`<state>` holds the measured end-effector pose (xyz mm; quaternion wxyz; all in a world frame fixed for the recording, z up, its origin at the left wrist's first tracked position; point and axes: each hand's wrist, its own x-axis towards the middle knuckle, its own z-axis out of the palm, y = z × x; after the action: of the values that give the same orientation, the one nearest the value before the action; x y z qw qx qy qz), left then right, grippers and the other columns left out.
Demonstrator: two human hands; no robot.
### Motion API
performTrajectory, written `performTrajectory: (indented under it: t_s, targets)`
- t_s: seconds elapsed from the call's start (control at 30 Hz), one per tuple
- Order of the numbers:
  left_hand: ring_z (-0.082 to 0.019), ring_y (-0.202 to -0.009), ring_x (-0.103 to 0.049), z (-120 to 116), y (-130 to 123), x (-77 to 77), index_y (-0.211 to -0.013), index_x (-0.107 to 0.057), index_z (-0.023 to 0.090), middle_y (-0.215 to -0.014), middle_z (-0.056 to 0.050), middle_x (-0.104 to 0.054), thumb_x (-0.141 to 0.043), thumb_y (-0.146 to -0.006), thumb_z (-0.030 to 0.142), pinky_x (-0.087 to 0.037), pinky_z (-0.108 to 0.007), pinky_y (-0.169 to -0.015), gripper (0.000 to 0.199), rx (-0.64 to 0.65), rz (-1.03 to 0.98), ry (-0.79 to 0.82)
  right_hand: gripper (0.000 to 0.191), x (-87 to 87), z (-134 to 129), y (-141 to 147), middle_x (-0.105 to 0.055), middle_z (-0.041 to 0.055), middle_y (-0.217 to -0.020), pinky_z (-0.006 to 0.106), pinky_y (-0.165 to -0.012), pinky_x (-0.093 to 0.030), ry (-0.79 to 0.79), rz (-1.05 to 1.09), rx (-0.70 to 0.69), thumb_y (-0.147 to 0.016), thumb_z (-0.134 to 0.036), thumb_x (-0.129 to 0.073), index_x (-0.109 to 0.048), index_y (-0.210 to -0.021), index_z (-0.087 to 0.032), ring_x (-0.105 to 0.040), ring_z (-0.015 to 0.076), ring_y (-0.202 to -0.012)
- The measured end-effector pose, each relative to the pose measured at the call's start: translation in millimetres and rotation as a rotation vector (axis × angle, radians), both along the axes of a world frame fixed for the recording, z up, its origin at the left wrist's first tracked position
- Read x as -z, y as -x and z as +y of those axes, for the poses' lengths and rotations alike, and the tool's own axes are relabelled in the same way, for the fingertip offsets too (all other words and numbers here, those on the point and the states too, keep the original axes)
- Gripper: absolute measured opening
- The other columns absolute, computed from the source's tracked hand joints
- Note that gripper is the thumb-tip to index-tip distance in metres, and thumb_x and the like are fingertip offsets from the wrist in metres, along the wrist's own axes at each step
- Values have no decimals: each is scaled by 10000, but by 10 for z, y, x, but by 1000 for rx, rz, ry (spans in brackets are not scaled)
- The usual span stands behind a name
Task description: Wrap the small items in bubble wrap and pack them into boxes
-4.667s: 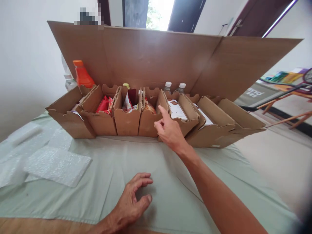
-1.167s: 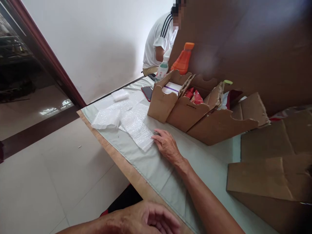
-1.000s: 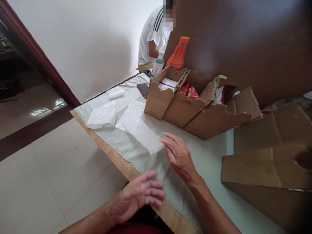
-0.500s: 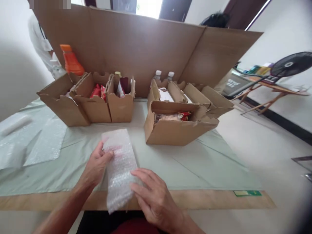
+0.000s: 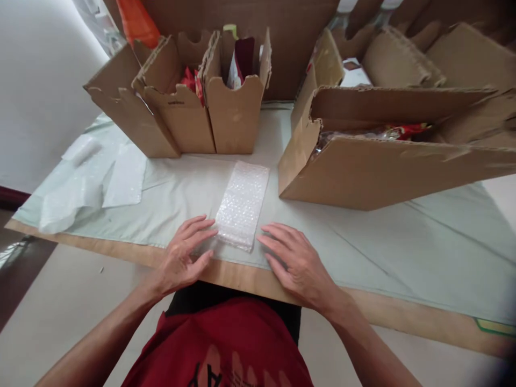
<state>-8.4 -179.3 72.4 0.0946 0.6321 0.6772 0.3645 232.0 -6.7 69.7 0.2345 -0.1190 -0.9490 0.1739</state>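
Observation:
A flat bubble-wrap pouch [image 5: 243,201] lies on the pale green cloth [image 5: 181,183] near the table's front edge. My left hand [image 5: 185,255] rests by its lower left side, fingers spread, the fingertips at or just beside the pouch. On the other side, my right hand [image 5: 292,260] is open as well, its fingertips close to the pouch's right edge. Neither hand grips anything. Whatever may be inside the pouch cannot be made out from here.
Loose bubble-wrap sheets [image 5: 72,201] lie at the left. Behind stand cardboard bins [image 5: 236,118] with packets inside, and an orange bottle [image 5: 138,24]. A long cardboard box [image 5: 387,172] holding packets stands at the right. A tall cardboard panel [image 5: 290,64] closes off the back.
Both hands have let go of the bubble-wrap pouch, which now lies flat on the cloth instead of being held up. The view has tilted downward and come closer to the table.

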Motion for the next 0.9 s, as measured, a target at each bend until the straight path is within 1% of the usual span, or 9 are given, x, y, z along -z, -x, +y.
performTrajectory:
  t_s: [0.13, 0.23, 0.33, 0.4, 0.47, 0.53, 0.7, 0.8, 0.9]
  targets:
    - [-322, -1429, -472, 109, 16, 17, -1406, -563, 235, -1431, -116, -627, -631, -895, 185, -448, -551, -1146, 519, 112, 16, 74, 301, 31, -43, 367, -668, 148, -1364, 517, -979, -531, 20, -79, -62, -966, -79, -506, -728, -1139, -185, -594, 335, -1278]
    - [-334, -1428, -471, 195, 42, 42, -1469, -493, 215, -1441, -129, -619, -655, -883, 223, -436, -556, -1149, 607, 168, 47, 102, 239, -8, -56, 459, -735, 95, -1234, 459, -993, -533, 327, 17, 7, -1016, -177, -509, -742, -1050, -218, -658, 268, -1181]
    - [-252, -1109, -676, 262, 23, 66, -1378, -570, 190, -1166, -99, -741, -564, -936, 203, -551, -443, -973, 442, 85, -22, 103, 206, -64, -66, 394, -770, 31, -1037, 337, -864, -579, 705, 60, 161, -1035, -275, -525, -727, -1050, -238, -717, 193, -959]
    - [-194, -871, -698, 316, 3, 65, -1327, -606, 178, -976, -59, -755, -519, -953, 205, -571, -352, -807, 386, -8, -111, 150, 176, -69, -76, 318, -770, 21, -972, 309, -791, -586, 783, 75, 273, -1015, -302, -568, -712, -1089, -233, -722, 184, -882]
    - [-173, -757, -673, 372, -3, 51, -1331, -603, 171, -872, -29, -738, -518, -940, 227, -543, -310, -708, 404, -62, -156, 221, 204, -59, -95, 244, -771, 29, -998, 319, -796, -586, 679, 131, 387, -988, -280, -610, -683, -1172, -231, -720, 189, -891]
    - [-165, -697, -645, 422, 5, 35, -1357, -583, 171, -809, -5, -718, -515, -919, 231, -509, -297, -667, 447, -79, -142, 282, 236, -59, -127, 191, -764, 34, -1021, 340, -824, -580, 445, 215, 430, -974, -210, -617, -663, -1203, -241, -711, 192, -916]
    - [-151, -635, -621, 512, 36, 40, -1388, -552, 191, -812, 8, -722, -525, -897, 227, -474, -284, -644, 493, -70, -81, 336, 276, -79, -179, 262, -749, 91, -1158, 431, -908, -530, -50, 124, 114, -950, -90, -582, -678, -1172, -223, -671, 263, -1103]
    - [-147, -614, -606, 530, 29, 54, -1391, -544, 210, -795, 18, -717, -545, -899, 209, -482, -278, -643, 492, -78, -28, 317, 251, -17, -121, 368, -723, 100, -1278, 461, -932, -488, -160, -67, 71, -973, -112, -561, -697, -1159, -211, -624, 302, -1220]
    - [-202, -792, -660, 453, -21, 21, -1335, -583, 176, -928, -58, -717, -574, -932, 243, -539, -332, -745, 409, -123, 88, 144, 243, 24, -41, 401, -753, 72, -1215, 447, -939, -457, -127, -90, 66, -1003, -110, -528, -710, -1126, -214, -644, 269, -1162]
